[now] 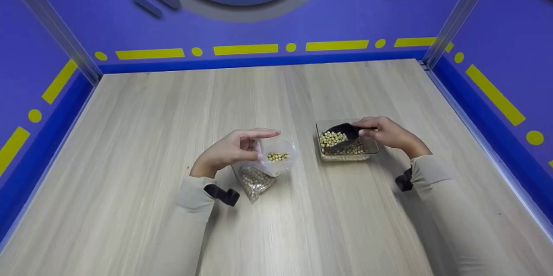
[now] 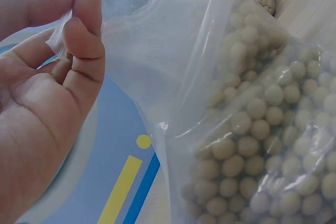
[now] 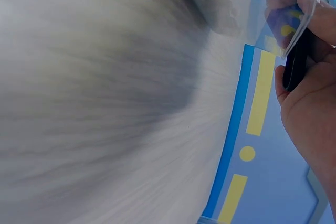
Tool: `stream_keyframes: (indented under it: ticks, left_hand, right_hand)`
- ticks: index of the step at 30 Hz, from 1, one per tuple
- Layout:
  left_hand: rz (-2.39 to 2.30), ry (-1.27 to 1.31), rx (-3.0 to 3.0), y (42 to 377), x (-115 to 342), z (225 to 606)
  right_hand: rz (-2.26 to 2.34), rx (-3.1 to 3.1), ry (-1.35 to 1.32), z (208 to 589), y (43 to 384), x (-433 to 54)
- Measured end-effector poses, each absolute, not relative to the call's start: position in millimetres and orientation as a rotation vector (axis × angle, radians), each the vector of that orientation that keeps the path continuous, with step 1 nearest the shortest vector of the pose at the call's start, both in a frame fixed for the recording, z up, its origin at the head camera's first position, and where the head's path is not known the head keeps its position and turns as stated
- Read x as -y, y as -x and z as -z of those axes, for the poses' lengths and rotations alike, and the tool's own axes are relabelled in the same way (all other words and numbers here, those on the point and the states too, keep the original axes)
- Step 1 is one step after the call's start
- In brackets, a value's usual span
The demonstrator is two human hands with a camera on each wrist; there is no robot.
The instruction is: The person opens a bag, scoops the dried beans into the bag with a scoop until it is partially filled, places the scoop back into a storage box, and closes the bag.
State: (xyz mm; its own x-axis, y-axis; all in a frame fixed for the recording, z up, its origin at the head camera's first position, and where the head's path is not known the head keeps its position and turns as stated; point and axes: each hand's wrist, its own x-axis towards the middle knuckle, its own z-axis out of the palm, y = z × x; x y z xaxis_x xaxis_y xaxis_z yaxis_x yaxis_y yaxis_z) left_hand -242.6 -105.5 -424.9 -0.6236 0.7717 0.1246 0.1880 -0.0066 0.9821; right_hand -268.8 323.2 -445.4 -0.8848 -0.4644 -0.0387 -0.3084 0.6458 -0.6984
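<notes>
My left hand pinches the rim of a clear zip bag and holds its mouth open. Inside the bag lie many round, pale yellow beans that look like soybeans. To the right, my right hand grips the handle of a black scoop. The scoop's blade sits inside a clear rectangular container, among more of the beans. In the right wrist view the container's wall stands in front of the fingers, and most of the scoop is out of frame.
Both the bag and the container are on a light wood table. Blue walls with yellow marks enclose the table at the back and sides. Each wrist wears a black strap with a small camera.
</notes>
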Motion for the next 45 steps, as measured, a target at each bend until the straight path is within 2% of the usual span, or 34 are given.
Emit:
stream_keyframes:
  ticks: [22, 45]
  left_hand:
    - [-1.67, -0.955, -1.797, 244, 105, 424]
    - [-1.646, -0.952, -1.817, 246, 101, 425]
  right_hand:
    - [1.118, -2.645, 0.558, 442, 268, -328]
    - [1.128, -2.661, 0.688, 419, 271, -308]
